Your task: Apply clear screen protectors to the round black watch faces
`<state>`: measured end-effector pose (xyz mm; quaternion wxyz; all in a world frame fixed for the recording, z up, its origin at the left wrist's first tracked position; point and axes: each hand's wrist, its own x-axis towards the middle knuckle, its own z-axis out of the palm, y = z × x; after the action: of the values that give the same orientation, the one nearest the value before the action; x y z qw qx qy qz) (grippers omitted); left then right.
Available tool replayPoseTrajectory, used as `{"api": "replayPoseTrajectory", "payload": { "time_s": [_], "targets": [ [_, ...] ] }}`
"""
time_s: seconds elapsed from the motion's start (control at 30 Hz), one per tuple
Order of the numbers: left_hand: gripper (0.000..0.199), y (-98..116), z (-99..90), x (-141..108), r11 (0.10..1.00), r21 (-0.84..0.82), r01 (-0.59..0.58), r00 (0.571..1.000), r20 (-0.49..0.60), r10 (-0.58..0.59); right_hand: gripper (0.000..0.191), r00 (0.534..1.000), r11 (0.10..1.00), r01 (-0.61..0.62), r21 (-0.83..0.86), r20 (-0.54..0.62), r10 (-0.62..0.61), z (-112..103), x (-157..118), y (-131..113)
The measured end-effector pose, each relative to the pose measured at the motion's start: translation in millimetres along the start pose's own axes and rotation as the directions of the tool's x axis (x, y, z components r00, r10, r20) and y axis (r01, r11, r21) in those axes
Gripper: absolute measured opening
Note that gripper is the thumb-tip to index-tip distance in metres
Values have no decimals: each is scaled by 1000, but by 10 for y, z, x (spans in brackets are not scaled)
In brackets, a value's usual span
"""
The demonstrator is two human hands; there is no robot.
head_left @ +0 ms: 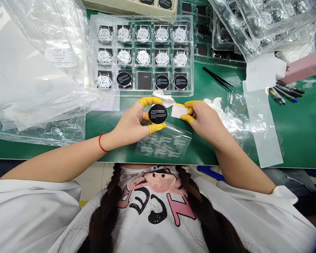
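Left grip pinches a round watch, lettering running nine-to-three o'clock; right grip pinches a card pointing toward nine.

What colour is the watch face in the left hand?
Black with white printed text on the watch face, clearest in the head view.

The person's left forearm slants in from the near left, the right forearm from the near right. The left hand curves fingers and thumb into a rounded grip; the right hand, near but apart, pinches with thumb and forefinger. Yellow sheathes several fingertips.
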<state>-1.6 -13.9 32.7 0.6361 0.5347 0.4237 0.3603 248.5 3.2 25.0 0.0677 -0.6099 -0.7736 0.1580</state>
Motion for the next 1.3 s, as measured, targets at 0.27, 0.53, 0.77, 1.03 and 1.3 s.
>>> {"api": "replayPoseTrajectory", "payload": {
  "time_s": [0.27, 0.53, 0.77, 1.03, 1.3],
  "targets": [
    [56, 6, 16, -7, 1000, -17, -6, 1000, 2, 6, 36, 999, 997, 19, 69, -29, -17, 56, 8, 5],
    [56, -13, -3, -4, 1000, 7, -27, 999, 17, 27, 17, 937, 906, 214, 365, -338, -85, -201, -183, -468],
    [57, -135, -65, -14, 976, 142, -165, 986, 50, 159, 26, 839, 896, 437, 73, -393, -377, -1, -100, -767],
    [59, -202, -74, 11, 978, 117, -171, 979, 132, 155, 26, 838, 897, 427, 114, -423, -345, 57, 100, -597],
    [59, -76, -47, 47, 997, 48, -68, 987, 149, 60, 31, 879, 886, 438, 155, -281, -385, -170, 23, -563]
  ]
}}
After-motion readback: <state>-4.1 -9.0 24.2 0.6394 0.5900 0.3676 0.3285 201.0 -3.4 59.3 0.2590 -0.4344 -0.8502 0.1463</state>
